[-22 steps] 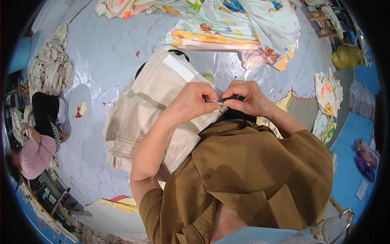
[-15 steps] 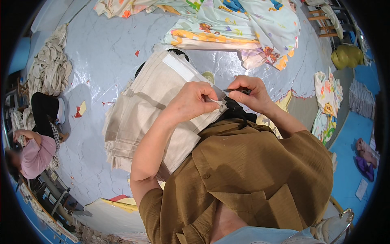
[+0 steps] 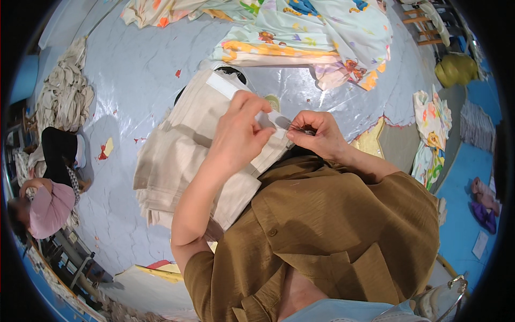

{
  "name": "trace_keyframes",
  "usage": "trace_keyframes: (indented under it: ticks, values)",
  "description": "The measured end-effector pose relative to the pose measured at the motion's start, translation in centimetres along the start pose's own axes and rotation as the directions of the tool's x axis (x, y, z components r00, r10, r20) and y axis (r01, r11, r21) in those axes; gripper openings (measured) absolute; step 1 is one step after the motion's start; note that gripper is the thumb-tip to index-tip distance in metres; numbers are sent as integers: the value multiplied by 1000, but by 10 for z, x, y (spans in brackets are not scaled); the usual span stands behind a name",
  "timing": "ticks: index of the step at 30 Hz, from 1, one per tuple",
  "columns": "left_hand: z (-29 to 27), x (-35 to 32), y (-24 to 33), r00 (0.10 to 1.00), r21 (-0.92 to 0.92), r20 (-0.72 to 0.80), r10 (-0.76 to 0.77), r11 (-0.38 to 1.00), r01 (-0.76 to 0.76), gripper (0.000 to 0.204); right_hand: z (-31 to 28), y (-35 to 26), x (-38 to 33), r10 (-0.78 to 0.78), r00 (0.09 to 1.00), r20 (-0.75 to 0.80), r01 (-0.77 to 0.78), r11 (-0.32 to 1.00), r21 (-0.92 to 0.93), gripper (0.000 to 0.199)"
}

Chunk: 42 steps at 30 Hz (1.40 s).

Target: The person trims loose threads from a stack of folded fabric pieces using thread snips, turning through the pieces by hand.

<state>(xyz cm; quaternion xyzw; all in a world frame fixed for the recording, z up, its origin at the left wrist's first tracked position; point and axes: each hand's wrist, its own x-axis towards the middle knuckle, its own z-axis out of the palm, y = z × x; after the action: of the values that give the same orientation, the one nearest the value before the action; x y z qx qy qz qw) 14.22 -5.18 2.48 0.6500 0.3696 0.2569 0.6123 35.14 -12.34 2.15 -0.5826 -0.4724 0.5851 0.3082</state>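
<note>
A stack of folded beige cloth (image 3: 177, 145) lies across my lap, with a white strip (image 3: 221, 86) along its far edge. Over that edge hovers my left hand (image 3: 236, 137), its thumb and forefinger apart with nothing visible between them. My right hand (image 3: 319, 135) is closed around a small dark pointed tool (image 3: 304, 130), much of it covered by the fingers; it resembles thread snips. Its thumb and fingertips are close to the near right corner of the cloth, beside the white strip. Whether they touch the cloth is hard to tell.
Printed pale fabric (image 3: 306, 37) is heaped on the marbled floor ahead. More printed cloth (image 3: 431, 134) lies at right, near an olive bundle (image 3: 456, 70). A person in a pink top (image 3: 51, 206) sits at left, below a beige cloth pile (image 3: 67, 91).
My left hand has let go of the cloth's corner, lifted slightly and spread its thumb and forefinger. My right hand has moved a little left and down, still with the dark tool.
</note>
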Motion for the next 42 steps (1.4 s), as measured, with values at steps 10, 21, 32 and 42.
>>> trace_keyframes:
  ticks: [10,21,32,42]
  values:
    - [17,-48,-1,965,210,-222,-141,959,189,19,22,-11,-2,43,991,130,-71,974,213,15]
    - [7,-61,-15,860,-582,-249,-445,779,234,13,47,2,16,-309,951,34,308,951,33,25]
    - [5,-60,-21,881,-603,-225,-417,769,210,12,48,-9,27,-464,885,45,461,855,-238,22]
    - [2,-61,-25,898,-637,-191,-397,746,195,14,45,-13,29,-449,891,70,451,854,-258,21]
